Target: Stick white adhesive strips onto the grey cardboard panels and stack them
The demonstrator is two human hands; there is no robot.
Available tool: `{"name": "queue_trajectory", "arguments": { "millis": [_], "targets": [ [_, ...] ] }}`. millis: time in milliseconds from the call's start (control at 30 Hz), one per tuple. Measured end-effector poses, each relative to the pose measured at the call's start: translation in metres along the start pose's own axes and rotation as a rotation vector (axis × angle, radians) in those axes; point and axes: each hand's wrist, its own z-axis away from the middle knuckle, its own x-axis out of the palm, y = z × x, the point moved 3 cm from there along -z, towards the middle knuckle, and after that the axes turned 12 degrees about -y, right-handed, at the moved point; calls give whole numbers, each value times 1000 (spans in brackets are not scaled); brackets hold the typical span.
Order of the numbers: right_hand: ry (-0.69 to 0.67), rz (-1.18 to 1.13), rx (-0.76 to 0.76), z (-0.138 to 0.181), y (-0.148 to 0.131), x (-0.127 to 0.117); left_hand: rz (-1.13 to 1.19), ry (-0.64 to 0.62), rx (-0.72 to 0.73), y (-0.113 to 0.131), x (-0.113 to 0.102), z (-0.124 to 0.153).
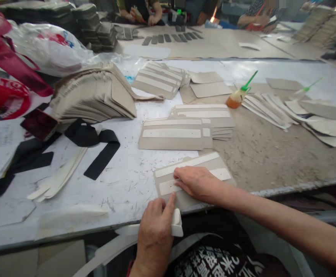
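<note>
A grey-beige flat panel (191, 163) with two long white strips lies at the table's front edge. My right hand (199, 182) rests over it, fingers bunched together by the lower white strip (166, 187); whether anything is between the fingertips is hidden. My left hand (156, 223) is closed around a bundle of white strips (177, 225) at the edge, their tails hanging down left. Its index fingertip reaches the panel's near edge. Just beyond lies another panel (170, 145) with white strips, overlapping a pile of similar panels (224, 123).
A large fanned stack of panels (98, 96) stands left. Black bands (101, 154) and loose white strips (64, 175) lie nearby. A glue bottle with a green nozzle (237, 97) and curved strips (267, 109) are on the right. Other people's hands (155, 17) show across the table.
</note>
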Motion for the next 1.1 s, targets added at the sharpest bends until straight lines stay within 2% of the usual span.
{"name": "queue_trajectory", "arguments": {
  "millis": [100, 267, 433, 1100],
  "targets": [
    [2, 5, -2, 0, 1, 0, 12, 6, -36, -2, 1, 2],
    [3, 9, -12, -1, 1, 1, 16, -43, -2, -2, 1, 2],
    [-8, -4, -11, -2, 2, 0, 51, -43, -78, -1, 2, 1],
    [-49, -7, -1, -5, 1, -3, 62, -60, -83, -2, 4, 0]
  ]
}}
